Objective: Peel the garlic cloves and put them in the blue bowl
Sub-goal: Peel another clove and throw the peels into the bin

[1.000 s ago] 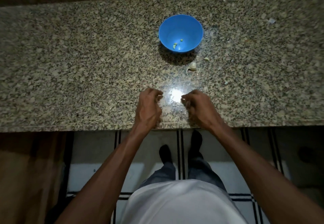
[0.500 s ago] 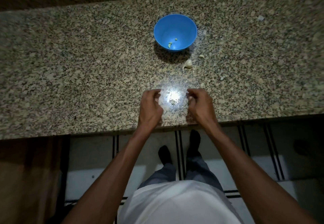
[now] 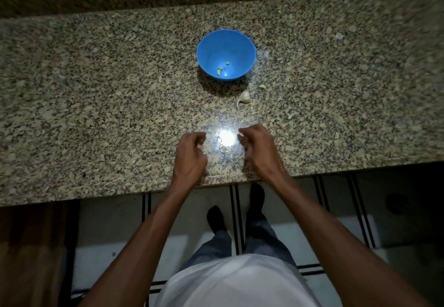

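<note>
- both hands hang over the near edge of the counter (image 3: 72, 114), a little apart, with a bright glare spot between them.
- right hand (image 3: 258, 148) is curled, and a small pale bit shows at its fingertips; it looks like a pinch on a clove or a scrap of skin, too small to tell which.
- left hand (image 3: 191, 155) is curled too; whether it holds anything i cannot tell.
- the bowl (image 3: 204, 49) sits further back, well apart from the hands, with two small greenish pieces in it.
- an unpeeled clove (image 3: 243, 97) lies just in front of the bowl, with a smaller piece (image 3: 262, 87) beside it.
- risk: the hands work right at the edge, so a slipped clove could drop to the floor.
- risk: glare and speckled stone hide pale scraps (image 3: 224, 149), so skin could be mistaken for garlic and go in the bowl.
- risk: a careless reach could knock the loose clove away.
</note>
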Available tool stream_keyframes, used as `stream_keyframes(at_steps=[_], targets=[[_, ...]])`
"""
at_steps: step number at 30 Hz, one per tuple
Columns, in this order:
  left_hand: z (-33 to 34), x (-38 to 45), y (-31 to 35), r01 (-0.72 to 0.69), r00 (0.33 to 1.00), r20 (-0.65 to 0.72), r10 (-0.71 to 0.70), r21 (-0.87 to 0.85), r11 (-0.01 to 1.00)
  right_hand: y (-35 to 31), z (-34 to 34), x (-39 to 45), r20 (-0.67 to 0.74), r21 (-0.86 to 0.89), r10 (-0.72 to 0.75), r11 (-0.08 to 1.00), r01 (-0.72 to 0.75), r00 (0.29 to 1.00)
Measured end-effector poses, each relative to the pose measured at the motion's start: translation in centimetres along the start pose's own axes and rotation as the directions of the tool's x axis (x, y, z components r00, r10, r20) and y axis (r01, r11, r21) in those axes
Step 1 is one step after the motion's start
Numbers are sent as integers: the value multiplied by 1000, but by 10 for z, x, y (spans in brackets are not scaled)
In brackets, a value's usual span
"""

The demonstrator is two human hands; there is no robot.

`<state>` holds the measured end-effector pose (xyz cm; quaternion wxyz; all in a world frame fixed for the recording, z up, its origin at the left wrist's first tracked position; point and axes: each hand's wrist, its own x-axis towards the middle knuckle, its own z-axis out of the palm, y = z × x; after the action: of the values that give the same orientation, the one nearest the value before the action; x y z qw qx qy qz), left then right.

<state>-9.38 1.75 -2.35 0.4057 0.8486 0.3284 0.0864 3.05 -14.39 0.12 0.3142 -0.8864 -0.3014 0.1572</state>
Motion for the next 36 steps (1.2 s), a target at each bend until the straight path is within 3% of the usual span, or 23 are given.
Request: stream_keyframes(at_steps=[5, 10, 12, 16, 18, 24, 27, 33, 36], targets=[[-1, 8, -4, -19, 1000, 13, 18, 63, 998, 45, -49, 35, -137, -119, 101, 986, -118, 985], [8, 0, 4, -70, 997, 44, 67, 78, 994, 63, -49, 50, -152, -232, 127, 959, -161, 980], [10, -3, 4, -73, 997, 40, 70, 76, 994, 43, -37, 36, -123, -242, 78, 964, -106, 989], [13, -6, 2, -72, 997, 19, 71, 52, 996, 13, 0, -7, 88, -113, -38, 992, 48, 995], [12, -7, 3, -73, 997, 14, 72, 40, 997, 10, 5, -12, 126, -56, -60, 996, 68, 990], [8, -6, 1, -45, 999, 18, 45, 29, 999, 33, -38, 45, -121, -182, 29, 982, -51, 992], [8, -7, 2, -42, 999, 16, 42, 37, 998, 38, -41, 55, -46, -253, 33, 966, -43, 998], [7, -3, 7, -27, 1000, 11, 27, 1, 1000, 4, 4, 3, 158, -225, -289, 921, 319, 944], [6, 0, 7, -53, 998, 17, 52, 54, 997, 25, 14, -3, 221, -205, -222, 942, 267, 950]])
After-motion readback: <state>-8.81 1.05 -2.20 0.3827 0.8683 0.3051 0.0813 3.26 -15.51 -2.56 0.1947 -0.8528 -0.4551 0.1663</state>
